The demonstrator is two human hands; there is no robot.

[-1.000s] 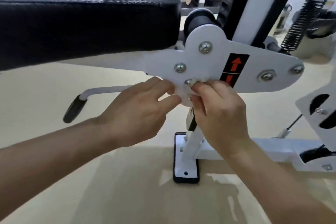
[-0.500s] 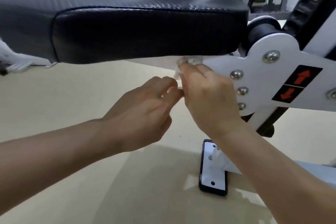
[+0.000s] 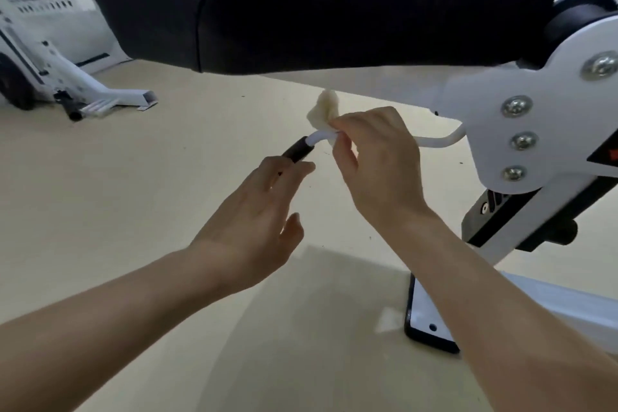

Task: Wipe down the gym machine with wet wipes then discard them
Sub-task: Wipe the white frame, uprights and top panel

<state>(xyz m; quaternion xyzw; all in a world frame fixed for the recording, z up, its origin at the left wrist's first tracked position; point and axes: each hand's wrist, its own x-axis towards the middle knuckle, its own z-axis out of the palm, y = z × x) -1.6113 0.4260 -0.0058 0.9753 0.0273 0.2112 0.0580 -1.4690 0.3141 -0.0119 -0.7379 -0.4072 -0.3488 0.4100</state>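
Pinched in the right grip point(image 3: 378, 170) is one crumpled wet wipe point(image 3: 324, 110), which is held by the thumb and curled fingers against the thin white lever rod point(image 3: 438, 140) of the gym machine. A loose tuft of the wipe is seen sticking up above the fingertips. Just left of this grip the rod ends in one black rubber sleeve point(image 3: 297, 150).

The left grip point(image 3: 254, 227) is held below and to the left of the right one, with fingers relaxed and slightly spread and nothing held in it. Its fingertips are seen at the black sleeve, but whether they touch it cannot be told.

Above both grips one black padded seat point(image 3: 334, 10) is stretched across the view. To the right of the right grip the rod is joined to one white bracket plate point(image 3: 485, 100). Four silver bolts are counted on the plate: one large bolt point(image 3: 600, 67) near its top and three smaller ones point(image 3: 523, 140) in a column beneath. Part of a black label with a red mark point(image 3: 605, 154) is cut off at the right edge.

Below the right wrist one white foot plate with a black rim point(image 3: 424, 314) is set on the beige floor point(image 3: 133, 211). Far to the left of the left grip a second white machine frame point(image 3: 67, 77) is seen on the same floor.
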